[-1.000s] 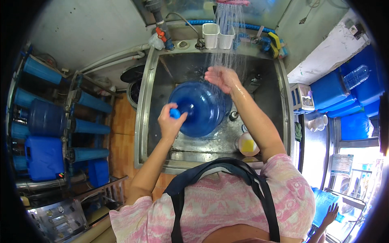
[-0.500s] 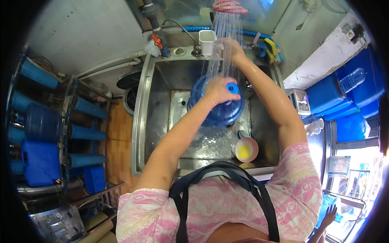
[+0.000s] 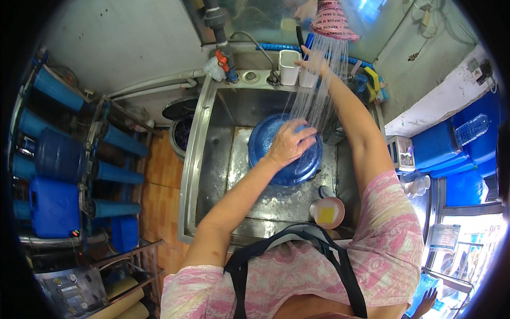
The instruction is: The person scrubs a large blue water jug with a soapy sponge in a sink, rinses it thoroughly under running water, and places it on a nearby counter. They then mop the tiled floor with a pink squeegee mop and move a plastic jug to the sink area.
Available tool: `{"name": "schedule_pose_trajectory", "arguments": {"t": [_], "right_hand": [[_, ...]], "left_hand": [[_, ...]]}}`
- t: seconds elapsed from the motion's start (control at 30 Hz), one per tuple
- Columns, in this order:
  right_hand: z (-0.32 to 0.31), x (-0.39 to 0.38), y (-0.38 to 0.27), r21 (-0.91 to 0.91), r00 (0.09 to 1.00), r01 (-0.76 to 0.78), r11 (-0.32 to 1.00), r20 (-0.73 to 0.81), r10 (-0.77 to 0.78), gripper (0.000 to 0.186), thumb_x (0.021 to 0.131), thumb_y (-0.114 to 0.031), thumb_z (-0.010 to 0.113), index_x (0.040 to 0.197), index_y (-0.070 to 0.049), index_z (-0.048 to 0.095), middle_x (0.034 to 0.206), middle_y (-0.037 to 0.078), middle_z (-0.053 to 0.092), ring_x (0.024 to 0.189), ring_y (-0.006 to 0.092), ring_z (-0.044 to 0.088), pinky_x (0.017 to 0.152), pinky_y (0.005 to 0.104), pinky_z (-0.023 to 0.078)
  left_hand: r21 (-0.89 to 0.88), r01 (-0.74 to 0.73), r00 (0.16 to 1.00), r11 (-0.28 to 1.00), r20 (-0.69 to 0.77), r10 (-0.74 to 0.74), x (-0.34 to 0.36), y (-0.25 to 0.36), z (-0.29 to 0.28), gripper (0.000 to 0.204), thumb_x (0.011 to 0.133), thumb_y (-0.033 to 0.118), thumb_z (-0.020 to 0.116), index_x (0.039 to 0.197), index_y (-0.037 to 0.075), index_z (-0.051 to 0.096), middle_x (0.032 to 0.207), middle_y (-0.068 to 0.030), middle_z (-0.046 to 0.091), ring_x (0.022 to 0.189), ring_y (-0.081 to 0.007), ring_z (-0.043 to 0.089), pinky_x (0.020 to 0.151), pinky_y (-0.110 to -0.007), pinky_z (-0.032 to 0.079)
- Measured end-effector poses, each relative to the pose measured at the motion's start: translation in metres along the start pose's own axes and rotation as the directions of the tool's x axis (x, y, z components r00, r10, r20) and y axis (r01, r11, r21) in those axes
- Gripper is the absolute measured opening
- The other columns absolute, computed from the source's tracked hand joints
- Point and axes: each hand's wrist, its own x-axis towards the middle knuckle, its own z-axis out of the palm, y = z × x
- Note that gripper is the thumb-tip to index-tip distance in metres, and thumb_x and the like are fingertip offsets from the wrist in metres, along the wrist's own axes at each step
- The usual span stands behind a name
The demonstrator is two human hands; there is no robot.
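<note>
A big round blue water jug stands in the steel sink. My left hand lies over its top with the fingers spread, hiding the jug's mouth. Water streams from a shower outlet wrapped in pink printed film onto the jug. Behind the falling water, my right hand reaches to the sink's back ledge, fingers apart, beside a white container and its upright blue handle. Another white container stands just left. Whether the right fingers touch the handle is blurred by the water.
A pink bowl with a yellow sponge sits in the sink's near right corner. Left of the sink are blue filter tubes and a blue jerrycan. Another person's hand shows at lower right.
My right hand has drawn away from the white container on the left toward the one with the handle. The jug's blue mouth, visible before, is now hidden under my left hand. The view has shifted.
</note>
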Motion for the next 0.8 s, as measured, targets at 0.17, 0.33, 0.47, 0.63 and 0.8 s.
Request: {"name": "schedule_pose_trajectory", "arguments": {"t": [0.17,0.33,0.47,0.63,0.8], "right_hand": [[-0.025,-0.032,-0.001,0.227,0.907,0.169,0.959,-0.416,-0.062,0.06,0.083,-0.04,0.076,0.137,-0.02,0.062,0.14,0.027,0.054,0.134,0.0382,0.049,0.109,0.0459,0.041],[-0.086,-0.096,-0.027,0.431,0.671,0.441,0.787,-0.741,0.03,0.058,0.08,-0.024,0.082,0.133,-0.01,0.064,0.13,0.022,0.061,0.126,0.0332,0.054,0.108,0.0407,0.04],[-0.112,-0.14,-0.056,0.751,0.595,0.592,0.292,-0.652,0.471,0.052,0.079,-0.01,0.084,0.122,-0.002,0.057,0.107,0.009,0.064,0.094,0.0188,0.064,0.081,0.0298,0.053],[-0.092,-0.201,-0.105,0.988,0.946,-0.03,0.153,-0.021,0.323,0.082,0.075,0.0,0.08,0.141,-0.001,0.031,0.108,0.012,0.064,0.09,0.0209,0.066,0.073,0.0341,0.057],[-0.076,-0.254,-0.121,0.973,0.989,-0.043,0.225,0.074,-0.129,0.072,0.08,0.0,0.071,0.144,0.003,0.039,0.107,0.015,0.069,0.078,0.0196,0.07,0.069,0.0319,0.057]], "left_hand": [[0.189,-0.037,0.989,0.981,0.15,0.008,0.005,-0.018,-0.03,0.03,0.078,0.015,0.076,0.109,0.014,0.072,0.11,-0.0162,0.063,0.095,-0.036,0.063,0.082,-0.044,0.055],[0.508,0.346,0.918,0.789,-0.011,-0.396,0.004,0.006,-0.022,0.028,0.084,0.021,0.073,0.11,0.011,0.069,0.11,-0.0179,0.06,0.085,-0.0396,0.064,0.076,-0.047,0.056],[0.437,0.436,0.862,0.787,0.048,-0.505,0.012,0.012,-0.013,0.034,0.083,0.024,0.076,0.111,0.008,0.069,0.102,-0.0163,0.067,0.085,-0.0357,0.069,0.076,-0.042,0.057],[-0.151,0.66,0.75,0.736,0.179,-0.636,0.013,-0.031,-0.009,0.028,0.078,0.016,0.081,0.102,0.006,0.072,0.096,-0.0087,0.073,0.086,-0.0179,0.068,0.077,-0.033,0.055],[-0.349,0.691,0.641,0.633,-0.109,-0.76,-0.008,-0.042,0.021,0.027,0.084,0.029,0.079,0.091,0.003,0.072,0.085,-0.011,0.074,0.078,-0.0178,0.068,0.075,-0.034,0.053]]}}
